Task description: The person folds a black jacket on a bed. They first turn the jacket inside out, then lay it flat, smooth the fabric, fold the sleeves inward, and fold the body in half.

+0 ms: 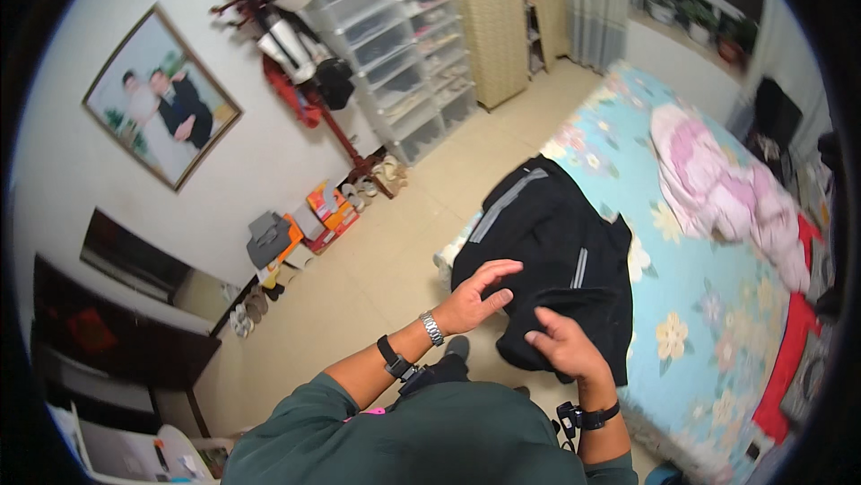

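Note:
A black garment (552, 234) with pale grey stripes, probably a jacket, lies spread over the near left edge of the bed, and part of it hangs toward me. My left hand (473, 303) hovers at its left side, thumb and fingers apart, with nothing in it. Over the near part of the cloth is my right hand (567, 347), its fingers a little bent and the thumb apart. No cloth shows gripped in it; whether it touches the garment I cannot tell.
The bed (686, 292) has a light blue flowered sheet. A pink and white quilt (708, 180) lies bunched on its far side, near red cloth (785, 364). Shoe boxes (327, 207), a coat stand (336, 131) and clear drawers (390, 63) line the left wall.

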Demonstrator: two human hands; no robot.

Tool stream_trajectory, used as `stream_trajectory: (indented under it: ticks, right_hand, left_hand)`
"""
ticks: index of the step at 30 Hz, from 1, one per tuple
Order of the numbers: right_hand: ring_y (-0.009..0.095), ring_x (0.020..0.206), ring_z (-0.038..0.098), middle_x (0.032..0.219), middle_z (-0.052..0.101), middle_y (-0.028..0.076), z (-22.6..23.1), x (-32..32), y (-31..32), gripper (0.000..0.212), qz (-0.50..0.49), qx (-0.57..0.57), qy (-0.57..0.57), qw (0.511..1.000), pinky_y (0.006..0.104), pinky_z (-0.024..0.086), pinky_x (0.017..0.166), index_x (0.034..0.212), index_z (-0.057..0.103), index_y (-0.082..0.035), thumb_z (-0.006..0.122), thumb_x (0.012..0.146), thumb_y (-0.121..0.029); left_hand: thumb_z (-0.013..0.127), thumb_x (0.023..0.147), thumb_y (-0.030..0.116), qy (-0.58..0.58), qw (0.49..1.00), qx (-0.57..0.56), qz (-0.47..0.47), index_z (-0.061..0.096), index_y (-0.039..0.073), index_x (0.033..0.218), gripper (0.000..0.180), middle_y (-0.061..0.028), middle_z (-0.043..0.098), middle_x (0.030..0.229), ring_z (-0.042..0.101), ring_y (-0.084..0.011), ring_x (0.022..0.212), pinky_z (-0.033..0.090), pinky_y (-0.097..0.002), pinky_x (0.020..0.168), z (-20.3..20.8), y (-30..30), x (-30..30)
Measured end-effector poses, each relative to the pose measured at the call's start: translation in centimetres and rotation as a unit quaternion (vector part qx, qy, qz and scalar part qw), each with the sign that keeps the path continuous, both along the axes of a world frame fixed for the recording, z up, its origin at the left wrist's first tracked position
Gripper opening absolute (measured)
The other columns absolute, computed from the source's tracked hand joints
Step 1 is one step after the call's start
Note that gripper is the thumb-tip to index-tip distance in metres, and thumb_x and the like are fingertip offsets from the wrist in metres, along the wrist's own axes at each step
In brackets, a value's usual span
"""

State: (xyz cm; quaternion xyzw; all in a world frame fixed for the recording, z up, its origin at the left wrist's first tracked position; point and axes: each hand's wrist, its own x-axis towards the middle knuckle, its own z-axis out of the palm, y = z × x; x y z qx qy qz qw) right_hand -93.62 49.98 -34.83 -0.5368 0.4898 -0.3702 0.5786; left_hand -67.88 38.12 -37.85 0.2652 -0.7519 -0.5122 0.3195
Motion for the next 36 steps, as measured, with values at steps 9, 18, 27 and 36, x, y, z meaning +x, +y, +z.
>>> stream_trajectory:
  ticks: [9, 18, 27, 36]
  right_hand:
    - [0.005, 0.096, 0.064, 0.102, 0.073, -0.005, 7.5, 10.3, -15.6, 0.014, 0.188, -0.022, -0.059, 0.980, 0.0272, 0.055, 0.087, 0.121, 0.079, 0.001, 0.074, 0.115, -0.010]
    - [0.007, 0.093, 0.072, 0.104, 0.079, -0.004, 9.0, 28.9, -36.4, 0.017, 0.116, 0.011, -0.253, 0.960, 0.0264, 0.058, 0.091, 0.113, 0.077, -0.006, 0.076, 0.116, -0.023]
    - [0.010, 0.092, 0.074, 0.105, 0.081, -0.001, 11.3, 46.1, -53.9, 0.020, 0.123, 0.003, -0.249, 0.961, 0.0290, 0.061, 0.088, 0.116, 0.078, -0.005, 0.075, 0.116, -0.025]
    - [0.012, 0.102, 0.077, 0.111, 0.083, 0.002, 11.8, 54.8, -72.3, 0.016, 0.197, -0.040, -0.170, 0.965, 0.0299, 0.062, 0.095, 0.122, 0.078, -0.002, 0.080, 0.113, -0.015]
  left_hand:
    - [0.083, 0.112, 0.024, -0.044, 0.976, 0.167, -0.131, 0.080, 0.001, 0.123, 0.026, 0.0076, 0.070, 0.098, 0.058, -0.0018, 0.089, 0.051, -0.0264, 0.077, 4.6, -6.9, 15.9]
    - [0.069, 0.119, 0.024, 0.275, 0.906, 0.315, 0.062, 0.076, 0.001, 0.118, 0.024, -0.0040, 0.082, 0.119, 0.077, -0.0114, 0.109, 0.061, -0.0316, 0.102, 9.1, -19.4, 41.2]
    - [0.062, 0.123, 0.025, 0.303, 0.903, 0.243, 0.183, 0.072, -0.006, 0.141, 0.037, -0.0123, 0.081, 0.137, 0.078, -0.0204, 0.124, 0.059, -0.0368, 0.114, 13.0, -34.3, 56.5]
    - [0.075, 0.115, 0.018, 0.293, 0.920, 0.195, 0.171, 0.067, 0.000, 0.136, 0.029, -0.0072, 0.078, 0.130, 0.074, -0.0148, 0.117, 0.060, -0.0337, 0.108, 13.6, -47.3, 65.4]
